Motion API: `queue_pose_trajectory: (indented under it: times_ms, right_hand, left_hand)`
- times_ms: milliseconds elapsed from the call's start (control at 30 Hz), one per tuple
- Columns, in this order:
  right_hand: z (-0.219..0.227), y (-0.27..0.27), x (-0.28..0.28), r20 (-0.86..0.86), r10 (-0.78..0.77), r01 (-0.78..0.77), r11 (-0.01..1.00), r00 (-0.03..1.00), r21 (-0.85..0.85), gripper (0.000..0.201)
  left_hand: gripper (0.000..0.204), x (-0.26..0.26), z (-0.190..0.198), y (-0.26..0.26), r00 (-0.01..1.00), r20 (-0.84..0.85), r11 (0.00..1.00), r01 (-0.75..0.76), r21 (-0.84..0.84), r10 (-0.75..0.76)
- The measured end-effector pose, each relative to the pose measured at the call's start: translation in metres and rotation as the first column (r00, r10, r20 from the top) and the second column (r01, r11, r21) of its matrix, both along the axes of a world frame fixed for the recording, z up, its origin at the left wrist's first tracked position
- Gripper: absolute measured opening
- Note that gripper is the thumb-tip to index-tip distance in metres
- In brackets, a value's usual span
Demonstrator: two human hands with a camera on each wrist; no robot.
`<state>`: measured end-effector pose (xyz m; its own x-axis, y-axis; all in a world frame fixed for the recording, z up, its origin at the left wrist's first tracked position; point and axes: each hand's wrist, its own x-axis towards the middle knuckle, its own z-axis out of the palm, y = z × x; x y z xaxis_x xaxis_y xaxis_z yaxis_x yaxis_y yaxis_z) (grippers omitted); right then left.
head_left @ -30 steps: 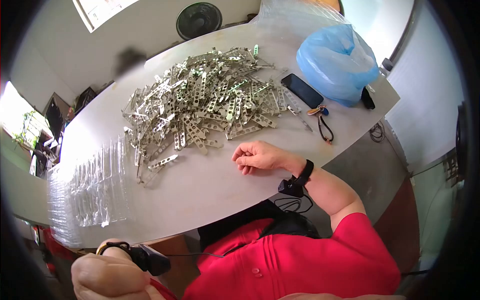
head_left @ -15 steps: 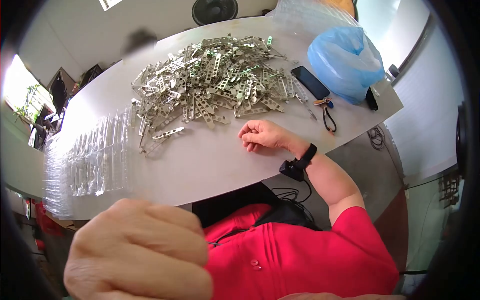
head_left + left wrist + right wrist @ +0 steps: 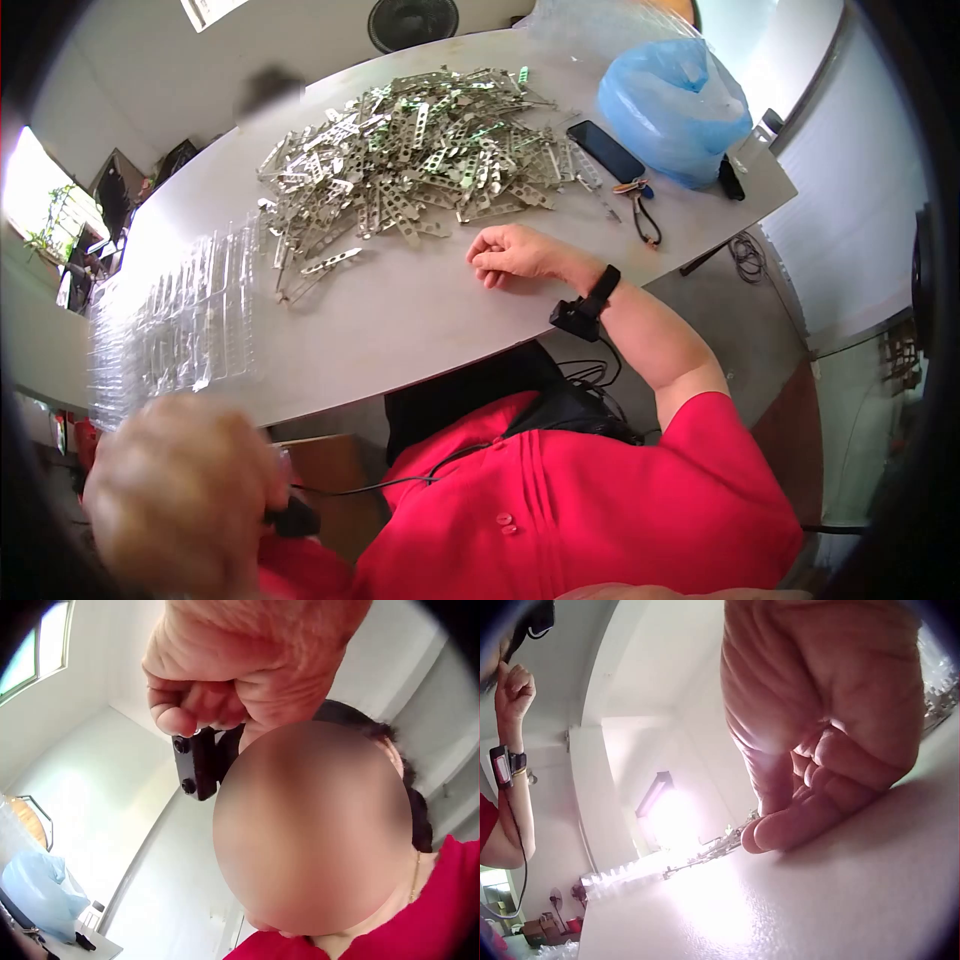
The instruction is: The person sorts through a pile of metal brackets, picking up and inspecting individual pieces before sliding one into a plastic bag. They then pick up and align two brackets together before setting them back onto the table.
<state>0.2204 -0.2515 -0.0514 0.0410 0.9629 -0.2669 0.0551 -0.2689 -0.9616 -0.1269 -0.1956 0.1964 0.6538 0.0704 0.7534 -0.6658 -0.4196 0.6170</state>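
My left hand (image 3: 180, 495) is raised close to the head camera, blurred, with its fingers curled. In the left wrist view that hand (image 3: 251, 664) is beside a black device (image 3: 197, 765) at the person's head; whether they touch is unclear. Resting on the table, my right hand (image 3: 515, 252) has loosely bent fingers and holds nothing. In the right wrist view its fingertips (image 3: 769, 831) lie on the tabletop. Just beyond this hand is a large heap of perforated metal strips (image 3: 400, 165).
Clear plastic trays (image 3: 175, 310) lie at the table's left. Toward the right are a phone (image 3: 606, 150), a keyring with a strap (image 3: 645, 218) and a blue plastic bag (image 3: 675, 115). A black fan (image 3: 412, 22) stands behind the table (image 3: 400, 340).
My left hand has risen from the lower left, crossed near the camera, and moved back left. The head view has shifted; my right hand stays resting on the table.
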Motion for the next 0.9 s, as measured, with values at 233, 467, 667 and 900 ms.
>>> queue_pose_trajectory:
  times_ms: [233,467,667,900]
  right_hand:
    - [0.004,0.001,-0.001,0.022,-0.005,0.006,0.999,1.000,-0.035,0.020]
    - [0.011,-0.001,-0.004,0.047,-0.040,0.044,0.996,0.998,-0.079,0.023]
    - [0.075,0.001,-0.025,0.163,-0.025,0.022,1.000,0.986,0.021,0.028]
    - [0.114,0.020,-0.036,-0.207,-0.232,0.289,0.902,0.951,0.321,0.024]
  left_hand:
    - [0.036,0.076,-0.075,0.084,0.786,-0.475,0.794,-0.552,-0.253,0.395]
    - [0.032,0.100,-0.155,0.153,0.661,-0.643,0.733,-0.644,-0.219,0.388]
    - [0.017,0.132,-0.178,0.141,0.616,-0.762,0.840,-0.509,-0.189,0.201]
    - [0.067,0.161,-0.202,0.086,0.544,-0.610,0.793,0.191,-0.578,-0.576]
